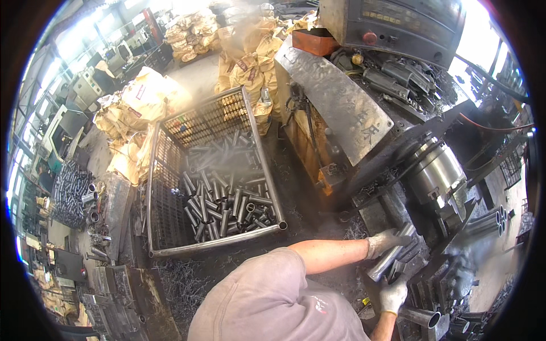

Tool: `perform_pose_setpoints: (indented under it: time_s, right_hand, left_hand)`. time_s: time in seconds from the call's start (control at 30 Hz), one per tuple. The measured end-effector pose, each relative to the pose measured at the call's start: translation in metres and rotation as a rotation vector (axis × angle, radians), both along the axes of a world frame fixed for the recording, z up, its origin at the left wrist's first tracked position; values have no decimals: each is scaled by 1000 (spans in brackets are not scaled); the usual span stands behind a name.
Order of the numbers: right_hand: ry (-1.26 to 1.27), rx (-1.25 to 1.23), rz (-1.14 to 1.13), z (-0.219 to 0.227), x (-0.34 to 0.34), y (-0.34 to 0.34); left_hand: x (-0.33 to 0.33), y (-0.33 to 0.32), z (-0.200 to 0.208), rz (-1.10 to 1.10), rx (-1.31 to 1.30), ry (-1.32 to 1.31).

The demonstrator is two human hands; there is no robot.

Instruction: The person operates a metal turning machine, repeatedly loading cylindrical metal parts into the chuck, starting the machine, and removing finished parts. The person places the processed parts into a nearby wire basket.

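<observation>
A shiny metal tube (385, 265) lies slantwise in front of me at the machine. My left hand (384, 244), in a pale work glove, is closed on its upper part. Just below the tube is my right hand (393, 295), also gloved, its fingers bent up against the lower part and partly hidden. Beyond the hands, to the upper right, sits the lathe's round steel chuck (437, 170), apart from the tube. A dark metal tool block (414, 261) is close beside the tube on the right.
To the left stands a wire-mesh bin (213, 248) with many loose metal tubes (224, 213) in it. More tubes (421, 316) lie at lower right. Metal shavings (190, 290) litter the floor. Tan sacks (136, 99) and an orange tray (314, 42) are farther back.
</observation>
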State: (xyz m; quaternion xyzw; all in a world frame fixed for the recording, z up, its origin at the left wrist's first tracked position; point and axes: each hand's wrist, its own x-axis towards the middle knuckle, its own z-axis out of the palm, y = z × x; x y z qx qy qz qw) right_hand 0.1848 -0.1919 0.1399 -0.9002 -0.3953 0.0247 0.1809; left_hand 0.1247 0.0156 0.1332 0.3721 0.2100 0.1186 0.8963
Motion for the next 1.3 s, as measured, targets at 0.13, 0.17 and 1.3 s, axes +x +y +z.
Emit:
perform_pose_setpoints:
  time_s: [0.13, 0.17, 1.3]
  right_hand:
    - [-51, -10, -2, -29, 26, 6]
    - [122, 299, 33, -29, 32, 5]
    - [10, -543, 397, 155, 351, 63]
  left_hand:
    - [-13, 5, -10, 77, -48, -39]
    - [-21, 5, -8, 83, -72, -40]
    - [-165, 19, -125, 423, 16, 407]
